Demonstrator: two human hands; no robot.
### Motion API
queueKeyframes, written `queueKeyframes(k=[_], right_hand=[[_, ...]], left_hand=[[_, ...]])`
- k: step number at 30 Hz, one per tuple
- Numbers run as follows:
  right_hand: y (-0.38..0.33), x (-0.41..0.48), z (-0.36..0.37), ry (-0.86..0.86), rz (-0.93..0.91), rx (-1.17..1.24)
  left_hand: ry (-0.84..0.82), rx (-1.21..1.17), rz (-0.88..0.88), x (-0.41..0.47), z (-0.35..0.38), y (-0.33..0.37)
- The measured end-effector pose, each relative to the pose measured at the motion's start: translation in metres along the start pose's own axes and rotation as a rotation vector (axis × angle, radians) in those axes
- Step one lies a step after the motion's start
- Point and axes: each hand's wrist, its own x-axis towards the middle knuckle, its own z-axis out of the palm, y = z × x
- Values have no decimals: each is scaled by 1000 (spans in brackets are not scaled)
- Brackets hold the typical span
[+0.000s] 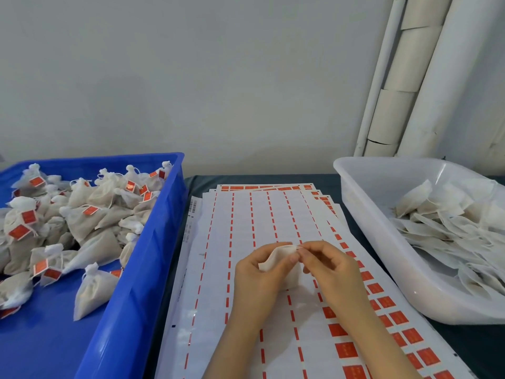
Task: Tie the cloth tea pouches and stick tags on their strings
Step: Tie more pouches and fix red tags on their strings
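Note:
A white cloth tea pouch (276,258) is held above the sticker sheets. My left hand (257,280) grips its body from the left, fingers curled round the cloth. My right hand (330,269) pinches the thin string (298,247) at the pouch's top right corner. Under both hands lies a stack of white sticker sheets (246,220) with rows of red tags (347,350), mostly left at the lower right.
A blue crate (142,269) at the left holds several tied pouches with red tags. A translucent white tub (382,242) at the right holds several flat untied pouches. White cardboard tubes (404,77) lean against the wall at back right.

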Motion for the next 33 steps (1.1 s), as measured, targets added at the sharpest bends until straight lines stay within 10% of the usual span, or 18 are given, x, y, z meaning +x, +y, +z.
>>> queueKeyframes(k=[15,33], right_hand=[[-4,-2,2,123,144,129],[-15,5,-5,-38,437,990]], left_hand=[[136,-30,-114,-2,1,1],[-57,24,-22,-6,2,6]])
